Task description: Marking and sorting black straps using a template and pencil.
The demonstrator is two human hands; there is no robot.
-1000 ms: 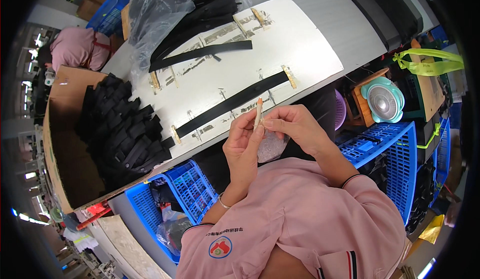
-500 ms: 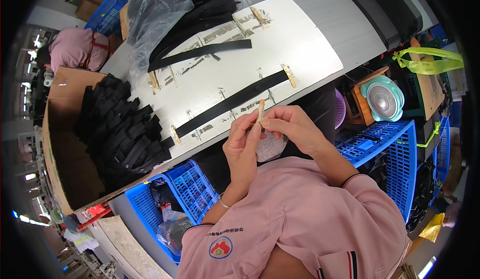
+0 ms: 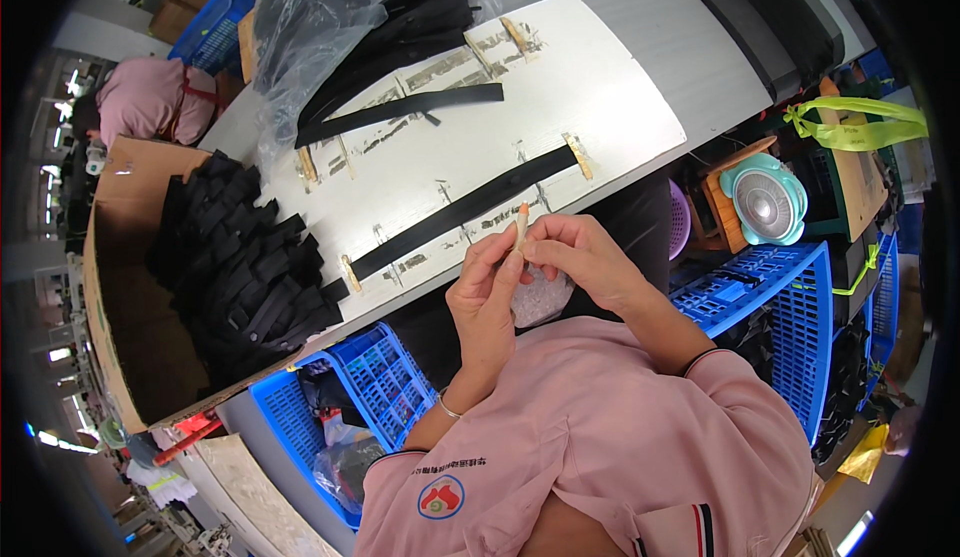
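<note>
My left hand (image 3: 487, 292) and my right hand (image 3: 578, 253) meet just below the white board (image 3: 610, 97). Together they pinch a small tan stick (image 3: 520, 223) that points up between the fingertips. A small clear bag (image 3: 540, 297) of tiny pieces sits under the hands, against my left palm. On the board lie two black straps, one (image 3: 465, 209) close to my hands and one (image 3: 400, 109) farther back, each held by tan clips at the ends.
A cardboard box (image 3: 115, 287) at left holds a heap of black straps (image 3: 240, 267). A clear plastic bag (image 3: 330, 17) with more straps lies at the back. Blue crates (image 3: 375, 377) (image 3: 780, 297) flank my knees; a teal fan (image 3: 765, 202) stands right. Another person in pink (image 3: 150, 102) works far left.
The hands have shifted only slightly; the tan stick stays pinched between the fingertips in about the same place.
</note>
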